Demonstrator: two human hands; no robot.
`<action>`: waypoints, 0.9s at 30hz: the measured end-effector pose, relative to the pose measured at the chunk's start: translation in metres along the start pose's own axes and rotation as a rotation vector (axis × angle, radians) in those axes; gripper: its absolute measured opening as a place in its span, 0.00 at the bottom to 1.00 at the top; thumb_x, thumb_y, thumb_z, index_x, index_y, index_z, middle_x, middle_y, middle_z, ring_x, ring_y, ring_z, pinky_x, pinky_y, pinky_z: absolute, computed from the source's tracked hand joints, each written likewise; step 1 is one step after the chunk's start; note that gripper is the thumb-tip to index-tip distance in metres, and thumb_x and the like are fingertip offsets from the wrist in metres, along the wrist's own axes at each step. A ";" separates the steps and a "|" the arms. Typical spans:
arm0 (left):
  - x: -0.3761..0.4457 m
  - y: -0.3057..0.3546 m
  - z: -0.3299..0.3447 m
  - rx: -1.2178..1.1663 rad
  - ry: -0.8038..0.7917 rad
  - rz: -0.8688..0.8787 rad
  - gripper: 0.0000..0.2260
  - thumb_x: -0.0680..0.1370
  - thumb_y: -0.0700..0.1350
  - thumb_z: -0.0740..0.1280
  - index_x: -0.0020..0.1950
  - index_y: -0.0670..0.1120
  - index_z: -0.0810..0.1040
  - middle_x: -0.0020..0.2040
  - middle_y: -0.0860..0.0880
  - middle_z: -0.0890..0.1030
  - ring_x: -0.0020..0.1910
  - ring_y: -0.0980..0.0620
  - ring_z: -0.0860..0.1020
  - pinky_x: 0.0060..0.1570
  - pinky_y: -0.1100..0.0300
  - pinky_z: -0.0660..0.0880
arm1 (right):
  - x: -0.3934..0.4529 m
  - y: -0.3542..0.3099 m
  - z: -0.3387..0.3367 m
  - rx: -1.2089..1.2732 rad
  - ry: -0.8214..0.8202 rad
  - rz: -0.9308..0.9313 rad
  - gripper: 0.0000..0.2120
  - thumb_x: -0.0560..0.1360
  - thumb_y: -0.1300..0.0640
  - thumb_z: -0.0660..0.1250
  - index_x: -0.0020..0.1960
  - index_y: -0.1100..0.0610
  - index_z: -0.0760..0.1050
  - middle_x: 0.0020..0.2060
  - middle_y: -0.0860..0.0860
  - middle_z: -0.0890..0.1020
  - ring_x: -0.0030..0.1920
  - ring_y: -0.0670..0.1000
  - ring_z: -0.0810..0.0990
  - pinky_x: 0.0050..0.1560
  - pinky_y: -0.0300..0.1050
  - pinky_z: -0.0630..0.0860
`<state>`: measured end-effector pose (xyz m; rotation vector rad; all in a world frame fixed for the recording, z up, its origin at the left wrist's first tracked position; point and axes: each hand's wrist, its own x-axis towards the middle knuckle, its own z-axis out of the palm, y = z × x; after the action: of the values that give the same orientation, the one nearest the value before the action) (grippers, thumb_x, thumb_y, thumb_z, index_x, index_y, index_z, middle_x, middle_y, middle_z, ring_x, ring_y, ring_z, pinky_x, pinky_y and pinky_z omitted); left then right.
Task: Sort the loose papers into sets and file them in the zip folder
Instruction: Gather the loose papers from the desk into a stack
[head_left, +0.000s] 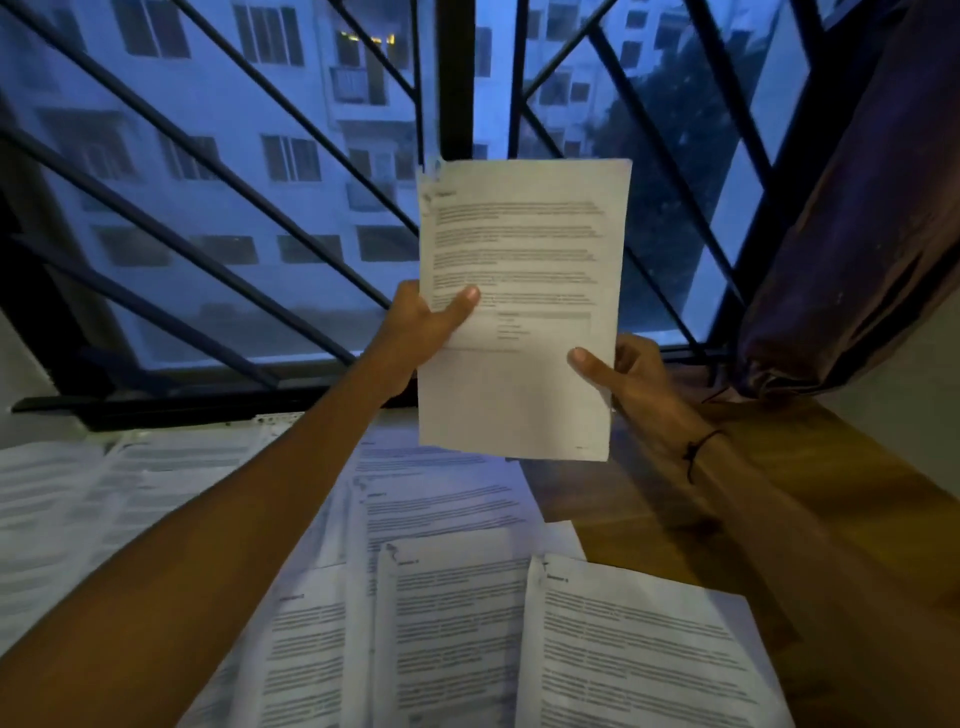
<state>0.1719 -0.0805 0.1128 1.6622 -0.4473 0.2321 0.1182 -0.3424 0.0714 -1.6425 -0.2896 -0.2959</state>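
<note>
Wooden tabletop (727, 499), brown, lit warm on its right side — bearing the loose papers (467, 597): printed sheets, overlapping, spread beneath both forearms and running off leftward below the left arm. Nearest sheets lie directly under the wrists; one sheet (639, 644) sits low and to the right, under the right forearm, its heading too blurred to read.

Held set (519, 312): white printed pages, upright, raised above the spread, text side facing the wearer, top left corner slightly curled. How many pages it holds cannot be told.

Left hand (421, 327): grips the set's left edge about midway down, thumb laid across the front, fingers hidden behind the paper.

Right hand (628, 379): pinches the set's lower right edge, thumb on the front, fingers curled behind. Thin dark cord (701, 447) around this wrist.

Beyond the hands: window (260, 182) with dark diagonal grille bars (208, 218), its frame just past the far papers. Dark curtain (857, 234), gathered, hanging to the right of the right hand. Farthest — pale apartment block (291, 130) in blue dusk light, a few lit windows near its top.
</note>
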 end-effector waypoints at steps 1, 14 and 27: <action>-0.001 0.002 -0.011 0.009 0.015 0.006 0.18 0.80 0.49 0.72 0.69 0.46 0.79 0.63 0.48 0.83 0.62 0.51 0.82 0.63 0.49 0.79 | 0.001 -0.001 0.005 -0.013 -0.028 0.000 0.16 0.79 0.61 0.70 0.66 0.61 0.78 0.59 0.54 0.85 0.58 0.56 0.85 0.55 0.54 0.83; -0.042 -0.009 -0.129 0.049 0.218 -0.147 0.12 0.79 0.49 0.73 0.62 0.54 0.79 0.52 0.60 0.84 0.51 0.63 0.83 0.48 0.66 0.80 | 0.013 0.030 0.077 0.002 -0.246 0.054 0.14 0.73 0.60 0.74 0.57 0.64 0.79 0.47 0.60 0.87 0.51 0.63 0.86 0.53 0.63 0.83; -0.112 -0.038 -0.258 0.092 0.386 -0.334 0.13 0.79 0.45 0.72 0.63 0.48 0.79 0.52 0.56 0.85 0.50 0.56 0.84 0.46 0.60 0.79 | 0.013 0.080 0.114 -0.301 -0.379 -0.017 0.14 0.72 0.56 0.78 0.56 0.54 0.82 0.50 0.50 0.87 0.54 0.50 0.85 0.55 0.48 0.81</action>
<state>0.1139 0.1939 0.0706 1.7037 0.1333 0.3193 0.1613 -0.2359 -0.0082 -1.9928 -0.5671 -0.0368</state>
